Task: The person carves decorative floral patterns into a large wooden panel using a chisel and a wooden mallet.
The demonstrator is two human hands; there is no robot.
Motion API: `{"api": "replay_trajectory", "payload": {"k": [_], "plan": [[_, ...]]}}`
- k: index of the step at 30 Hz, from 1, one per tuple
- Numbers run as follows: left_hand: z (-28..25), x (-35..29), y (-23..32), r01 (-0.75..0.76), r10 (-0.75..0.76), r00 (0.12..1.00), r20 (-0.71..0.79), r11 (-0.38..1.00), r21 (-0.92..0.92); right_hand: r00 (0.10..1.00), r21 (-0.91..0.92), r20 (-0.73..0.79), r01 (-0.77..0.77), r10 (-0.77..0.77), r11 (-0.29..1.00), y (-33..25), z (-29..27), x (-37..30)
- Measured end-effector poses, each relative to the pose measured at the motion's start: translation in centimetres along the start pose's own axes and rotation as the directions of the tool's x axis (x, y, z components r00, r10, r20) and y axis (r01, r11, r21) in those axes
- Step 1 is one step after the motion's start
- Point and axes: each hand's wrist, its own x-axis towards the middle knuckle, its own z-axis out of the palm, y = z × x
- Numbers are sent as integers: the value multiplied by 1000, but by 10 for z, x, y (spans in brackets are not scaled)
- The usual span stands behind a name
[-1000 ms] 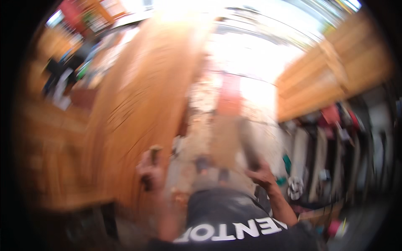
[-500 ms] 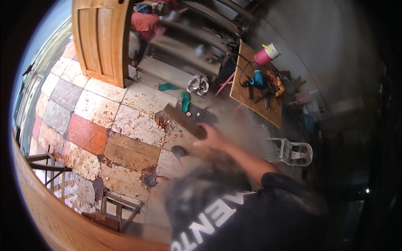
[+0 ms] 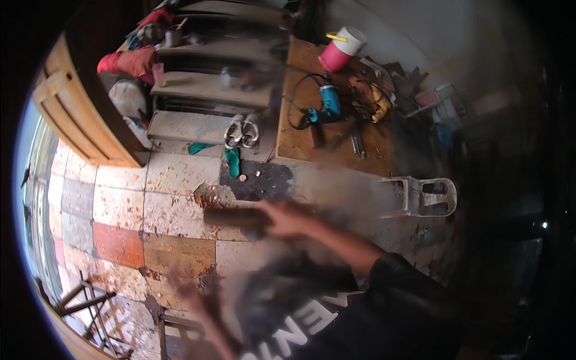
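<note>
My right hand (image 3: 285, 219) is closed round one end of a brown block (image 3: 231, 217), which looks like wood. The block's other end points left, above the tiled floor (image 3: 180, 213). Lower down, my left hand (image 3: 195, 294) hangs over the tiles, smeared by motion. I cannot make out its fingers or anything in them. Wood shavings are scattered over the tiles. At the lower left edge, part of a light wooden piece (image 3: 57, 324) shows.
A low table (image 3: 300, 141) bears a blue power drill (image 3: 327, 105), a yellow power tool (image 3: 379, 108) and a pink-and-white jug (image 3: 343, 49). Steps (image 3: 186, 127), shoes (image 3: 241, 131), green slippers (image 3: 233, 162), a wooden door (image 3: 90, 114), a white plastic chair (image 3: 423, 197) and wooden trestles (image 3: 90, 306) stand around.
My view has turned, and the table and steps look shifted left. The block has swung from slanting to nearly level. My left hand has come up from the lower edge into view.
</note>
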Motion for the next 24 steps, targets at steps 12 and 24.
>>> {"api": "replay_trajectory", "payload": {"k": [12, 24], "plan": [[128, 43, 104, -321, 370, 697, 613, 927, -195, 965, 181, -104, 257, -241, 949, 72, -40, -47], [144, -50, 16, 388, -385, 731, 564, 914, 121, 362, 313, -722, -589, 590, 745, 476, -199, -108]]}}
